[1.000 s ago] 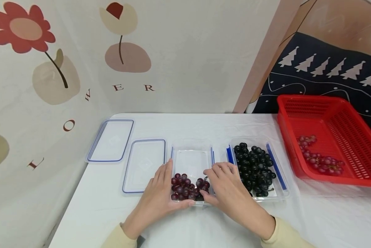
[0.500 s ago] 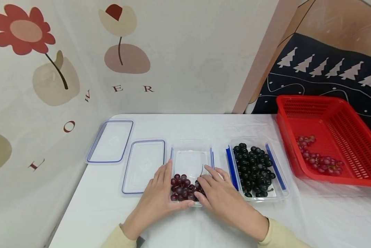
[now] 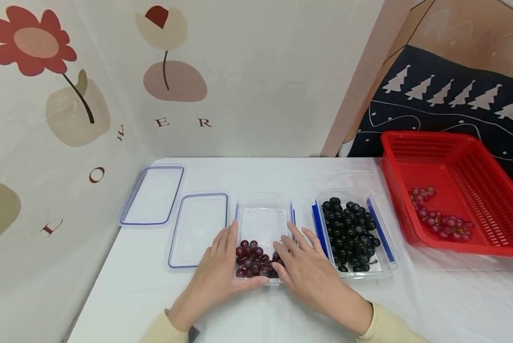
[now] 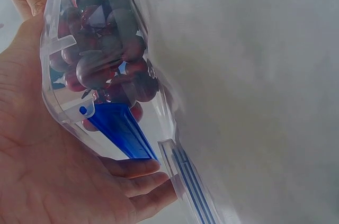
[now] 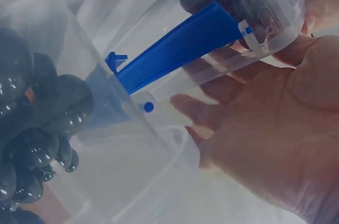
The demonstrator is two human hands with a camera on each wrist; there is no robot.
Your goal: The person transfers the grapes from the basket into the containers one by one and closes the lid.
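My right hand (image 3: 305,263) has edged rightward, fingers spreading wider. Near the tabletop's (image 3: 278,178) left edge lie two thin, blue-rimmed clear lids (image 3: 157,196). My left hand (image 3: 215,267), fingers straight, rests against a smooth plastic box (image 3: 263,223), round purple grapes (image 3: 252,261) at its end away from the back edge; my right's fingers splay above. Beyond: glossy black grapes (image 3: 353,233), boxed; a perforated red basket (image 3: 466,249).
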